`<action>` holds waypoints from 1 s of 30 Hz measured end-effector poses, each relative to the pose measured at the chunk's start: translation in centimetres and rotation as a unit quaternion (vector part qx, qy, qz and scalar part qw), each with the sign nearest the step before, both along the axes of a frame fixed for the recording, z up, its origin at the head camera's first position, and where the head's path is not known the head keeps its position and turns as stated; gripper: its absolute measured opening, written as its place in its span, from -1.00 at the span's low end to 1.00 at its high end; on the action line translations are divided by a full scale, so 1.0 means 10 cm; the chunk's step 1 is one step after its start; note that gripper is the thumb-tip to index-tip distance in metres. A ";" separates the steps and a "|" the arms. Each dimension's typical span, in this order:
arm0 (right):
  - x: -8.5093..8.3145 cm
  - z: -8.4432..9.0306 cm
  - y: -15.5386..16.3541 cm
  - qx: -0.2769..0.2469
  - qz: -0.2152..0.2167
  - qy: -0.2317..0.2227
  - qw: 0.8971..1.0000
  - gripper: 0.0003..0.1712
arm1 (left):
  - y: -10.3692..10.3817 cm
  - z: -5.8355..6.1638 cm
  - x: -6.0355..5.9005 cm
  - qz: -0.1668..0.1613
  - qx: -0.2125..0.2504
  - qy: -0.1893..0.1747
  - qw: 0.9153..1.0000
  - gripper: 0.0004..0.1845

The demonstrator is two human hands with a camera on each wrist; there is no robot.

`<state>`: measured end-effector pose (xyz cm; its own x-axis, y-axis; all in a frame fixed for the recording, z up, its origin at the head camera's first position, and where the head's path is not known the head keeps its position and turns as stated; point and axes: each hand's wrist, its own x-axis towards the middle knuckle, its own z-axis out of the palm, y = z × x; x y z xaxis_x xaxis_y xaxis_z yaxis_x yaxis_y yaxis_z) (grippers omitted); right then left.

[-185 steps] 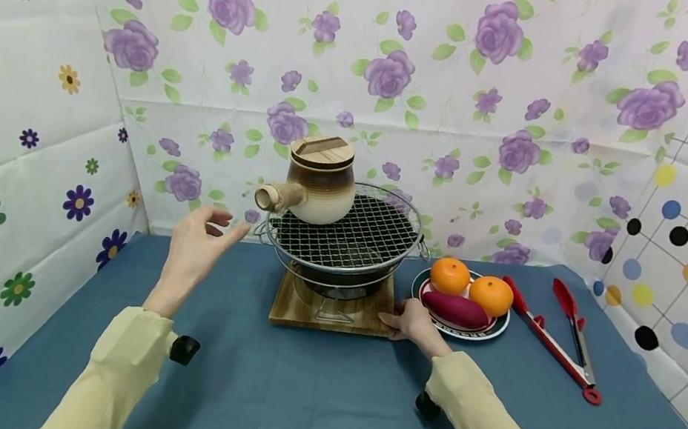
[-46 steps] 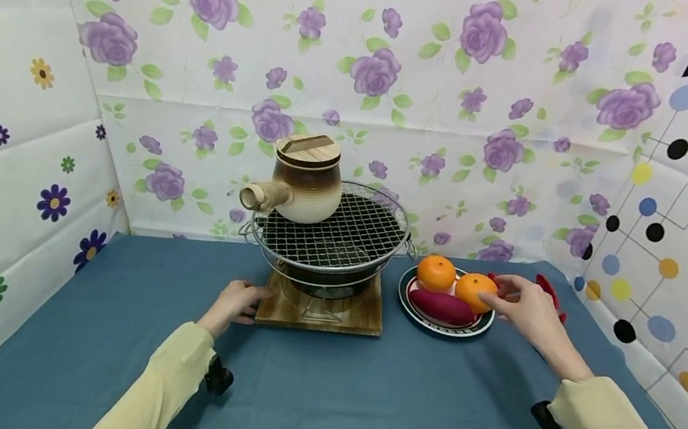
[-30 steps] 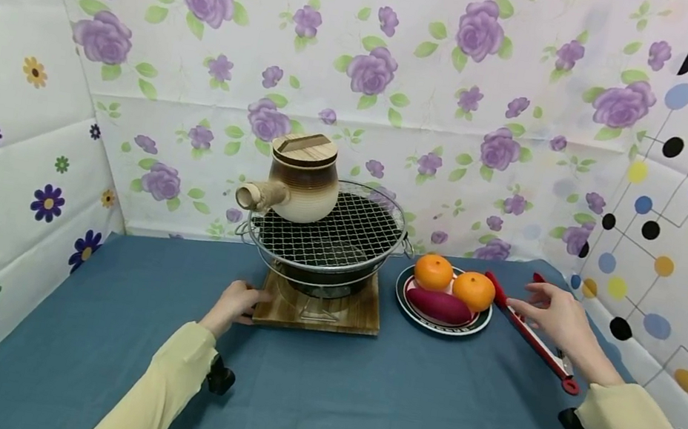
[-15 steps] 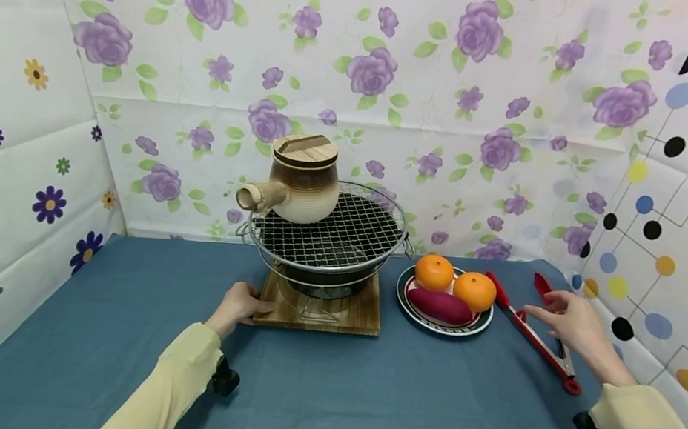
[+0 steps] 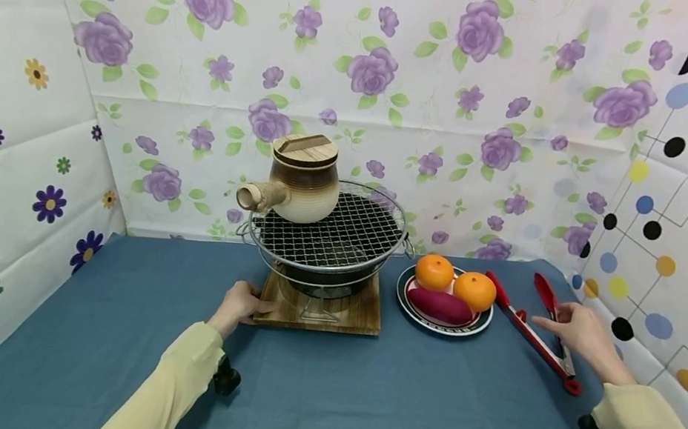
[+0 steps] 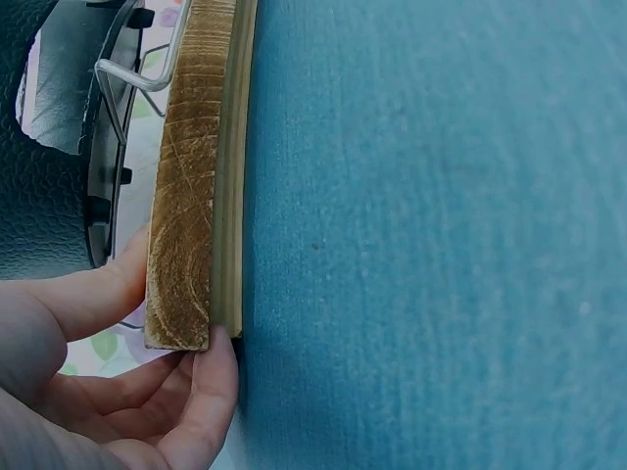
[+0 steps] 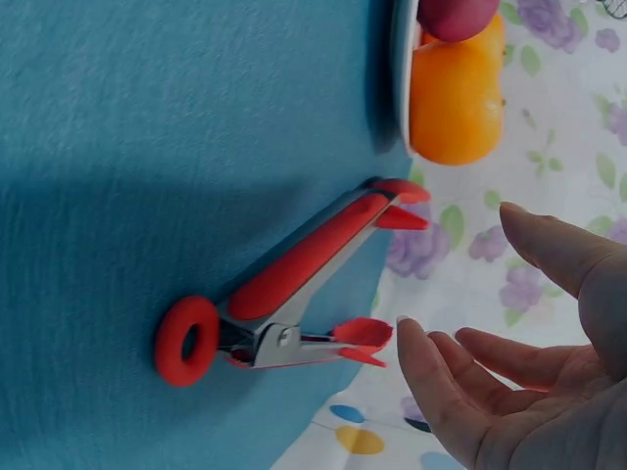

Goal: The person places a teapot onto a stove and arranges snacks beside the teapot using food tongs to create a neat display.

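Right hand [image 5: 578, 334] hovers over the red tongs [image 5: 532, 327], fingers [image 7: 441, 377] spread and loose, holding nothing. The tongs lie flat on the blue bench [image 5: 356, 396], just right of the fruit plate [image 5: 442, 320]. Left hand [image 5: 238, 303] grips the wooden board [image 5: 322, 312] at its corner, thumb on top.

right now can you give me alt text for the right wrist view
An open right hand hovers just above red tongs lying on a blue tablecloth, not touching them. Beyond the tongs, an orange sits on a plate against flowered wallpaper.
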<state>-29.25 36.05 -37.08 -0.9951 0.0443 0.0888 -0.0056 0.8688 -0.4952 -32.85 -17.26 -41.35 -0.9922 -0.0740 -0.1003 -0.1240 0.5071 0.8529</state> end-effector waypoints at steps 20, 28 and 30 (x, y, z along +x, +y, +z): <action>-0.14 -0.22 0.03 0.003 -0.080 -0.104 0.991 -0.14 | 0.01 -0.01 0.00 0.009 -0.005 0.008 1.000 -0.59; -0.17 -0.29 0.04 -0.003 -0.076 -0.122 0.990 0.08 | 0.02 -0.01 -0.01 0.016 0.000 -0.003 1.000 -0.60; -0.18 -0.30 0.03 0.004 -0.078 -0.126 0.989 0.12 | 0.02 -0.01 -0.01 0.017 0.000 -0.004 1.000 -0.55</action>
<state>-31.02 36.33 -40.04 -0.9667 0.2001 -0.1597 0.2522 0.8526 -0.4577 -32.91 -17.09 -41.49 -0.9884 -0.1073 -0.1076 -0.1474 0.5025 0.8519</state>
